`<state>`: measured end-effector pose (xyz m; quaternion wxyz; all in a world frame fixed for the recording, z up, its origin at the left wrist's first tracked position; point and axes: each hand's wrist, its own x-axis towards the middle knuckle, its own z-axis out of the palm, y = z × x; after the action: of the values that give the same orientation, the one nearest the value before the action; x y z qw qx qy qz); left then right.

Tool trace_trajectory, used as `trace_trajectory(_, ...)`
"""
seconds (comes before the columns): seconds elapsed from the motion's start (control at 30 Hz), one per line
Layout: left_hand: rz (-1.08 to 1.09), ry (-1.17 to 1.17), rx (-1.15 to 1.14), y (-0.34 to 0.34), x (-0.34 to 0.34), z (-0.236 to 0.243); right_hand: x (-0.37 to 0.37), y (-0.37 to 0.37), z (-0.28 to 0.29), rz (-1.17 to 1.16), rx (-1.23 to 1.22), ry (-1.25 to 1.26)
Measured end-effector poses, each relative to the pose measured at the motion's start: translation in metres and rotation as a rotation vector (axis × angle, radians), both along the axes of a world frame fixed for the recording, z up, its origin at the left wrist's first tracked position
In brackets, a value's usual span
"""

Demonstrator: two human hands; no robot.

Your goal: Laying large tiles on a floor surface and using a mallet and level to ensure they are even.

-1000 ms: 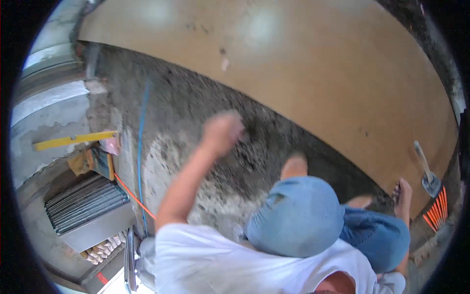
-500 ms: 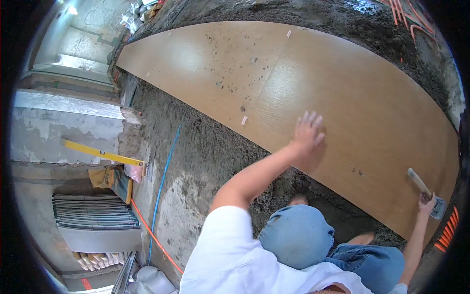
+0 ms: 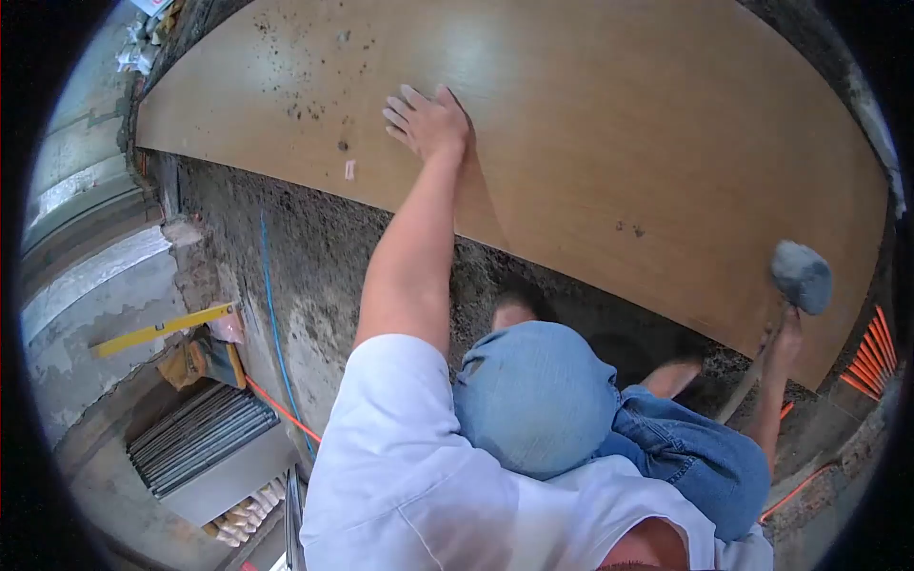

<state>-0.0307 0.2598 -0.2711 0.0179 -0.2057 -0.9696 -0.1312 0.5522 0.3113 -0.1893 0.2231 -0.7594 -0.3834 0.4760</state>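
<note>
1. Left hand (image 3: pixel 430 126): empty, fingers spread, on or just above the broad tan panel (image 3: pixel 590 143), which stretches to both sides of it.
2. Right hand (image 3: pixel 786 335): clenched round the mallet (image 3: pixel 802 278), its grey head just beyond the fist.

Lower centre of frame: white shirt (image 3: pixel 409 495), short-sleeved, round neckline, thin seam line on the back, greyish shaded patch beside it. Jeans (image 3: pixel 538 404) blue denim: pale and faded at centre, darker with creases at lower right. Left hand (image 3: pixel 433 128), right hand (image 3: pixel 786 337) bare.
</note>
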Motion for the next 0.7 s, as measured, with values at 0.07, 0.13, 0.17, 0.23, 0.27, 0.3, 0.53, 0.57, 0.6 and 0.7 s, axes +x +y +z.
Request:
trace_trajectory(0.07,0.045,-0.027,0.032,-0.003,-0.005,-0.009,-0.023,-0.015,0.002,0.252,-0.022,-0.003)
trace_trajectory(0.13,0.107,-0.042,0.021,-0.007,-0.008,-0.01,-0.056,-0.033,-0.002,0.368,0.021,0.257)
trace_trajectory(0.17,0.149,-0.059,0.059,-0.001,-0.01,-0.007,-0.054,-0.031,-0.009,0.386,0.018,0.259)
trace_trajectory(0.23,0.178,-0.057,0.033,0.0,-0.013,-0.003,-0.056,-0.031,-0.023,0.62,-0.018,0.237)
trace_trajectory(0.27,0.166,-0.044,0.027,-0.004,-0.019,-0.003,-0.069,-0.03,-0.022,0.636,-0.027,0.248)
trace_trajectory(0.3,0.152,-0.028,0.02,-0.008,-0.025,-0.001,-0.088,-0.029,-0.016,0.605,-0.066,0.196)
trace_trajectory(0.53,0.174,-0.078,0.028,0.017,-0.009,0.006,-0.101,-0.008,-0.024,0.634,-0.082,0.196)
trace_trajectory(0.57,0.189,-0.111,0.004,0.021,-0.002,0.008,-0.103,-0.004,-0.027,0.597,-0.021,0.221)
trace_trajectory(0.6,0.179,-0.102,-0.007,0.019,0.001,0.007,-0.107,0.002,-0.029,0.643,-0.031,0.247)
trace_trajectory(0.7,0.209,-0.079,-0.055,0.007,-0.002,0.018,-0.121,0.002,-0.015,0.675,-0.004,0.296)
